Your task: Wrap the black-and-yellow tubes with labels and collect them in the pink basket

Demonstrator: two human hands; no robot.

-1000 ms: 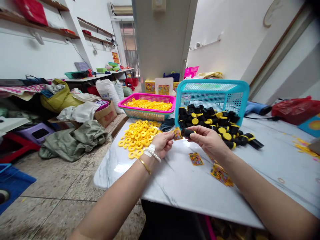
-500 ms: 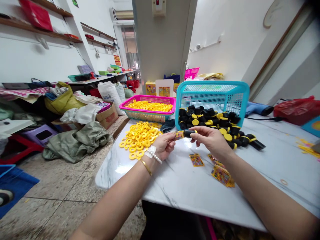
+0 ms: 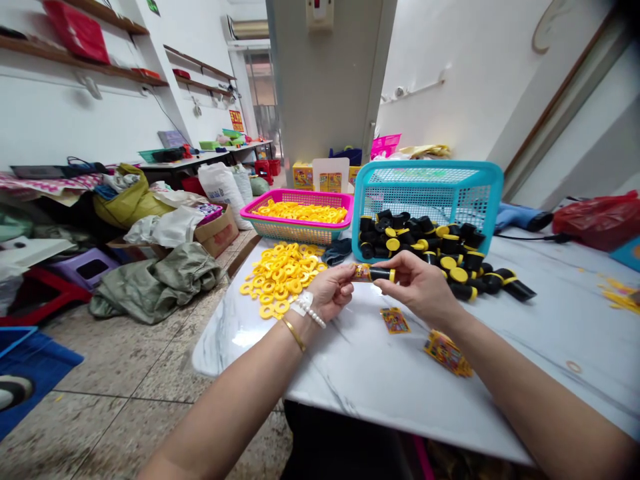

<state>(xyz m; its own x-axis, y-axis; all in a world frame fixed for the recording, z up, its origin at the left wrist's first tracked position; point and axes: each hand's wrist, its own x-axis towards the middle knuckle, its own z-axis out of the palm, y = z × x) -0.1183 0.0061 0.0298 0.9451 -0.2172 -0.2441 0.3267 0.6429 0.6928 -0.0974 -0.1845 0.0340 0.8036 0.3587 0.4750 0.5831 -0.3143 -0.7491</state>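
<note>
Both of my hands hold a small black tube (image 3: 381, 274) with a yellow end and a colourful printed label or wrapper at its left part. My left hand (image 3: 331, 292) is closed on the printed end. The fingers of my right hand (image 3: 423, 283) pinch the yellow-rimmed end. Below the tube a printed card (image 3: 395, 320) lies on the table, and a fanned stack of similar cards (image 3: 449, 353) sits under my right forearm. Behind, a blue basket (image 3: 360, 193) on its side spills black tubes with yellow caps (image 3: 457, 275). Yellow rings (image 3: 280, 277) are heaped beyond my left wrist.
A pink basket (image 3: 250, 209), stacked in a teal one and full of yellow pieces, stands at the table's back left. A dark cloth (image 3: 337, 251) lies beside it. On the right are yellow strips (image 3: 620, 295) and a red bag (image 3: 597, 217). Sacks and cloth (image 3: 155, 283) cover the floor left.
My right fingers have shifted slightly on the tube's yellow end, and the hand sits a little lower. A card seen under that hand earlier is now out of sight. The view has shifted slightly.
</note>
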